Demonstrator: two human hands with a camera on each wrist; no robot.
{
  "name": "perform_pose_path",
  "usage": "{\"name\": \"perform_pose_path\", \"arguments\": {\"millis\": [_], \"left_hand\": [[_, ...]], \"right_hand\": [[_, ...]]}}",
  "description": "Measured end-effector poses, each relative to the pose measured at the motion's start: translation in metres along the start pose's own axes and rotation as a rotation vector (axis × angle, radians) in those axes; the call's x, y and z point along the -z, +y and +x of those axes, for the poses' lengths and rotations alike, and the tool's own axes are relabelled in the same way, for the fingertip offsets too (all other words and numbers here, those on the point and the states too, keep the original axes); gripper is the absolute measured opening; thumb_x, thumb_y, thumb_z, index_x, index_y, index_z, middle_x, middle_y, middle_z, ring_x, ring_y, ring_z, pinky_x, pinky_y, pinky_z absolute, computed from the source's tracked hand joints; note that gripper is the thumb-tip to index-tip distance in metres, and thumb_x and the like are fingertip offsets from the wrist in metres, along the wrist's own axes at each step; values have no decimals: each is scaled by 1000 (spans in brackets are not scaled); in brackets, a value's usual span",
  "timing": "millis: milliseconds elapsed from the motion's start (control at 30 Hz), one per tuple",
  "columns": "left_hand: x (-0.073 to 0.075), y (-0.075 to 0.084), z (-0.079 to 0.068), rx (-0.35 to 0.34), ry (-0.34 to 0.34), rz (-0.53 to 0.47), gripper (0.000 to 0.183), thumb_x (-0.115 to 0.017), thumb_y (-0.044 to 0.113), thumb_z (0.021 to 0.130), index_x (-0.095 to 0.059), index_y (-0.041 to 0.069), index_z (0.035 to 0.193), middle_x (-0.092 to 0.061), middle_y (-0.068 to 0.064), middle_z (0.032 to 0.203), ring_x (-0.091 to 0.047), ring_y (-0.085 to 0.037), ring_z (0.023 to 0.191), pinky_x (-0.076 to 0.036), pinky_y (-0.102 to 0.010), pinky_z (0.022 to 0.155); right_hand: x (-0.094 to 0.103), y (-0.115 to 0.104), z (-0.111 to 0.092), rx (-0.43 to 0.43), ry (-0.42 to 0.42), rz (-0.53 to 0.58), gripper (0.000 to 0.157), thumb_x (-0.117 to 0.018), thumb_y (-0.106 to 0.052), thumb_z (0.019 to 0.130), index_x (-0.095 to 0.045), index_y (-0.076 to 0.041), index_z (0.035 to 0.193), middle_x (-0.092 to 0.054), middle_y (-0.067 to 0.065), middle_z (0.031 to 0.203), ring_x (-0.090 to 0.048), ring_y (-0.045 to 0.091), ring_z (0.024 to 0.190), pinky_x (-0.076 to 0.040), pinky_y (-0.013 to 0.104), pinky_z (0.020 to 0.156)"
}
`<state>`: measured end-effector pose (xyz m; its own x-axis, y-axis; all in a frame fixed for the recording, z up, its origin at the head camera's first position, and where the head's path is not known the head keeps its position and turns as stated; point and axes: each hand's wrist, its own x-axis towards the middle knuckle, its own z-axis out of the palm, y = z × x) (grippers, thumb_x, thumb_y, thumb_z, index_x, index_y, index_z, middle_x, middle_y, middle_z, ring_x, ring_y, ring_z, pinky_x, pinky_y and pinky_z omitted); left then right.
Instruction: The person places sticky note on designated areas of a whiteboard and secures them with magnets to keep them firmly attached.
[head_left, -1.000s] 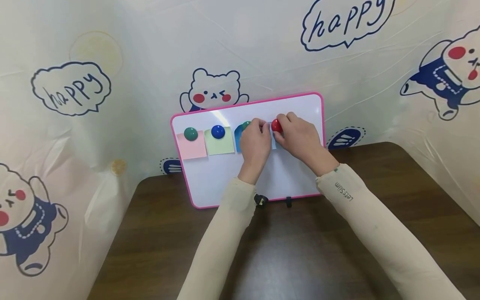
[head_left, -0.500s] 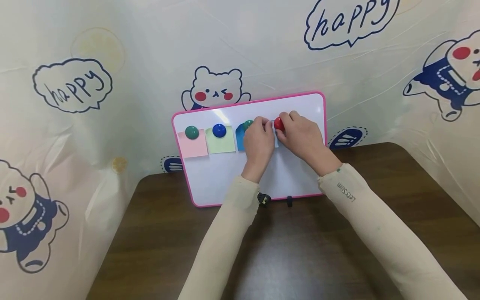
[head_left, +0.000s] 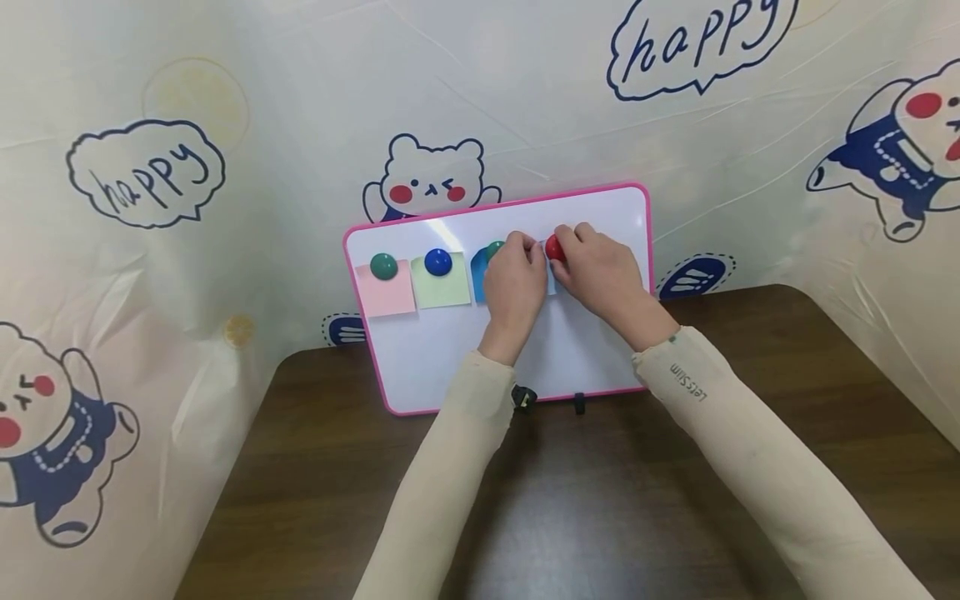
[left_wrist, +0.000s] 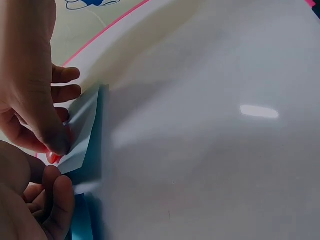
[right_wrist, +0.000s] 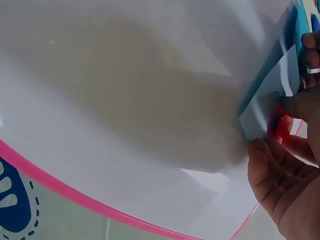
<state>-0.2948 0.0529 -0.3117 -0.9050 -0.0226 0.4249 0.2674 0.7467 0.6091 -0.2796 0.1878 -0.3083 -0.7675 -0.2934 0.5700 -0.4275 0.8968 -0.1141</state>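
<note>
A white board (head_left: 592,350) with a pink frame stands tilted on the table. My right hand (head_left: 603,271) pinches a round red magnet (head_left: 554,247) at the top of a pale blue sticky note (left_wrist: 82,132). My left hand (head_left: 516,287) is beside it, thumb and finger pinching the note's upper left corner. Seen from the right wrist, the note (right_wrist: 270,97) stands out from the board at its lower part, with the red magnet (right_wrist: 283,125) between my right thumb and fingers. My left hand partly hides a darker blue note (head_left: 478,279) and its green magnet (head_left: 495,250).
Farther left on the board are a pink note (head_left: 386,292) under a green magnet (head_left: 383,267) and a light green note (head_left: 441,287) under a blue magnet (head_left: 438,262). The brown wooden table (head_left: 315,500) lies below; a printed curtain (head_left: 300,125) hangs behind.
Both hands stay at the pale blue note and the red magnet with barely any movement. The head view has shifted slightly.
</note>
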Motion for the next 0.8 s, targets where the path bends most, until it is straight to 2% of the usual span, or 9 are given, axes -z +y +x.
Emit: {"name": "perform_pose_path", "arguments": {"millis": [367,800], "left_hand": [[2,-1,-1,-29,-1,82,24,-61,32,102,-63,8,104,-66,-3,83,-62,-15,76,-50,-25,65],[3,-4,0,-102,5,139,22,-58,29,104,-64,9,111,-68,-4,88,-65,-17,78,-52,-28,61]], "right_hand": [[-6,0,-2,20,39,-2,41,-73,-20,94,-59,2,127,-64,22,100,-64,31,76,-59,44,73],[-7,-3,-1,16,52,-2,43,-73,-19,93,-59,2,128,-65,22,100,-66,32,77,-59,44,72]]}}
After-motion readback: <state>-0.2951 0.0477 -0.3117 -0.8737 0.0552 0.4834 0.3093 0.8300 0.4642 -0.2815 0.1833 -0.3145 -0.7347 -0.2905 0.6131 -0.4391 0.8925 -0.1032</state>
